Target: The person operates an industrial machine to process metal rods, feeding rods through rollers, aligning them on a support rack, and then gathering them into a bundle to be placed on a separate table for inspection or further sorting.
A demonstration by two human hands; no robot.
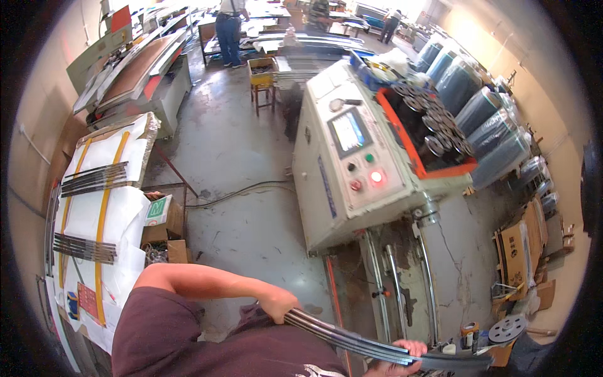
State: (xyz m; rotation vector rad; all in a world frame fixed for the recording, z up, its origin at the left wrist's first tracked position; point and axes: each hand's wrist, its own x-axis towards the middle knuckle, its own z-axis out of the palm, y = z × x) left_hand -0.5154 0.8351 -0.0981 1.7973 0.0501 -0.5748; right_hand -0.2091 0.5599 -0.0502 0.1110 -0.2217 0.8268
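Observation:
A bundle of several long, thin metal strips (345,338) crosses low in front of my body, slanting down to the right. My left hand (277,305) is closed around its left end, close to my dark shirt. Farther along, near the lower edge, my right hand (402,359) grips the same bundle, fingers wrapped over it. The strips' far right end runs on past that hand and looks blurred. On the white-covered table (94,210) at my left lie two groups of similar dark strips (85,247), next to yellow bands.
A pale machine (320,182) with a screen and lit red button stands ahead, above metal rails (402,289). On it sits an orange-rimmed tray (411,151) of round metal parts. Wrapped rolls (496,135) line the right wall. A cable (239,188) crosses the floor. People work farther back.

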